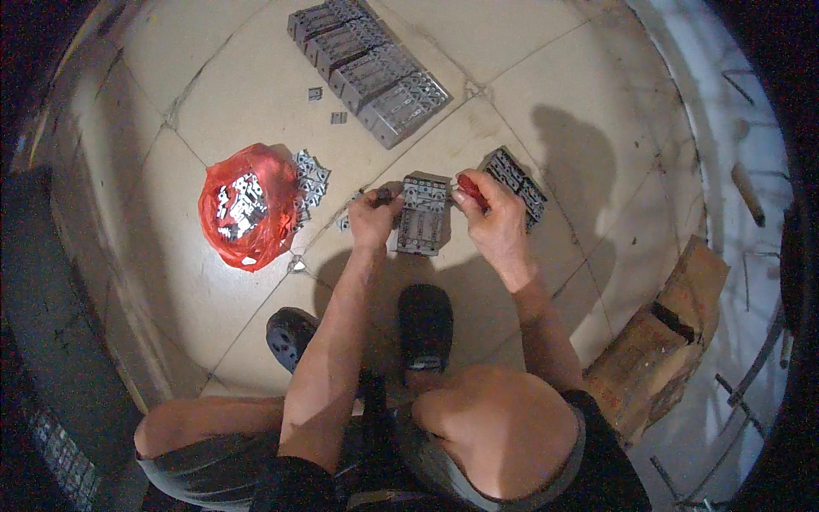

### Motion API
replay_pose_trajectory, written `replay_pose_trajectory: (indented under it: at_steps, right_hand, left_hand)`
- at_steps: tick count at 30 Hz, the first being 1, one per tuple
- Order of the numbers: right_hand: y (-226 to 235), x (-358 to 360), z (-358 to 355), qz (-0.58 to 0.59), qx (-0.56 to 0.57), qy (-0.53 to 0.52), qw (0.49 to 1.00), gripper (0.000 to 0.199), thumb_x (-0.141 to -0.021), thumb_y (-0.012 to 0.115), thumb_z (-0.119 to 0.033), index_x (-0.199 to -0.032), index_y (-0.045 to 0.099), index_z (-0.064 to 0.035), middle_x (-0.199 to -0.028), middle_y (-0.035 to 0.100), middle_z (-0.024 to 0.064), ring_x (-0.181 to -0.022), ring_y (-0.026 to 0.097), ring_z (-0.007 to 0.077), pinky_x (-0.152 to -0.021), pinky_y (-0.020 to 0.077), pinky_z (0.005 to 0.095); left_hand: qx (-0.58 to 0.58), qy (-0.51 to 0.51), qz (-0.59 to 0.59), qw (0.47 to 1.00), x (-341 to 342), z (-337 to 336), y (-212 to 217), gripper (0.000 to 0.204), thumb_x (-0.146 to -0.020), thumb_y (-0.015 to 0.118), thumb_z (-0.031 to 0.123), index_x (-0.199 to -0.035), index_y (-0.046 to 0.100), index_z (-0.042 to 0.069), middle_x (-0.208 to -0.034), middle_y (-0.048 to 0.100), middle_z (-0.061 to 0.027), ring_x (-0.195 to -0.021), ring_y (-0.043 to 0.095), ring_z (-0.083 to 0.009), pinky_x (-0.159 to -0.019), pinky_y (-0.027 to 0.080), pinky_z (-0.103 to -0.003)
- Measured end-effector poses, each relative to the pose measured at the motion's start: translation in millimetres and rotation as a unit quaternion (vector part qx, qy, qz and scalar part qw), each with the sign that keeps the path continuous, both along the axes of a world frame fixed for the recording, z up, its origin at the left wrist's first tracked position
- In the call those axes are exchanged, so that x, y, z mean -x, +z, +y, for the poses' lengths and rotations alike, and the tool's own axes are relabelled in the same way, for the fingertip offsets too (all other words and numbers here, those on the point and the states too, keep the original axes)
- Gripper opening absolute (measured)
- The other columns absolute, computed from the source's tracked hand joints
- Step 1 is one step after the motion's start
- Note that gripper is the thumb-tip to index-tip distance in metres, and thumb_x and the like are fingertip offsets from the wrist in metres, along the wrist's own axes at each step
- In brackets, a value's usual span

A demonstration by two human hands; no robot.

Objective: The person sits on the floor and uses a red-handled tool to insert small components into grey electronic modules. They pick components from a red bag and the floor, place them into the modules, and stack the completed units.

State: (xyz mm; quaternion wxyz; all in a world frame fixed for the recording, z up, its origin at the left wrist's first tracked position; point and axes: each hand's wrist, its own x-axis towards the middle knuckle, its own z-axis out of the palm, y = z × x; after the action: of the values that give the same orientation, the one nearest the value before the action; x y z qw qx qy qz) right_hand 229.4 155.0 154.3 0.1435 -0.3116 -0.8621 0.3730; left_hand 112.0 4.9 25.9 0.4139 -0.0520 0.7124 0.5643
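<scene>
My left hand [372,218] pinches a small dark metal piece [384,195] at the left edge of a grey metal block [423,215] that lies on the tiled floor. My right hand [493,218] grips a red-handled tool [471,189] at the block's upper right corner. Another grey metal block [514,181] lies just right of my right hand. The tool's tip is hidden behind the hand and the block.
A red plastic bag [246,209] with small metal parts sits at left, with loose parts [310,179] beside it. A row of grey blocks [368,66] lies farther away. A cardboard box [657,341] stands at right. My dark shoes [425,324] are below the block.
</scene>
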Motion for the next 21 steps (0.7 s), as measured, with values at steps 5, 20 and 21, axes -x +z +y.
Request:
replay_pose_trajectory:
  at_steps: [5,20,21]
  right_hand:
    - [-4,2,-5,0.026,0.019,-0.003,0.999,0.024,-0.09,0.075,-0.005,-0.114,0.069,-0.0036,-0.097,0.074,0.0151,-0.085,0.074,0.0257,-0.074,0.058,0.035]
    - [8,16,-5,0.017,-0.124,0.234,0.964,0.024,-0.087,0.064,0.003,-0.109,0.066,-0.0053,-0.093,0.067,0.0138,-0.092,0.068,0.0362,-0.08,0.0553,0.0466]
    - [10,18,-5,0.02,-0.135,0.252,0.958,0.023,-0.087,0.064,0.002,-0.108,0.066,-0.0058,-0.093,0.067,0.0136,-0.092,0.068,0.0359,-0.08,0.0552,0.047]
  left_hand:
    - [0.0,-0.033,-0.017,0.999,9,5,-2,0.019,-0.085,0.08,0.006,-0.103,0.077,0.0,-0.084,0.074,-0.0056,-0.067,0.067,-0.0136,-0.06,0.055,-0.029]
    - [0.038,-0.054,-0.016,0.998,13,6,-15,0.02,-0.08,0.084,0.01,-0.096,0.079,-0.001,-0.08,0.074,-0.006,-0.065,0.064,-0.013,-0.06,0.052,-0.03]
    - [0.058,-0.083,-0.006,0.995,16,6,-17,0.019,-0.083,0.082,0.008,-0.099,0.078,-0.001,-0.082,0.074,-0.0062,-0.066,0.065,-0.013,-0.059,0.053,-0.029]
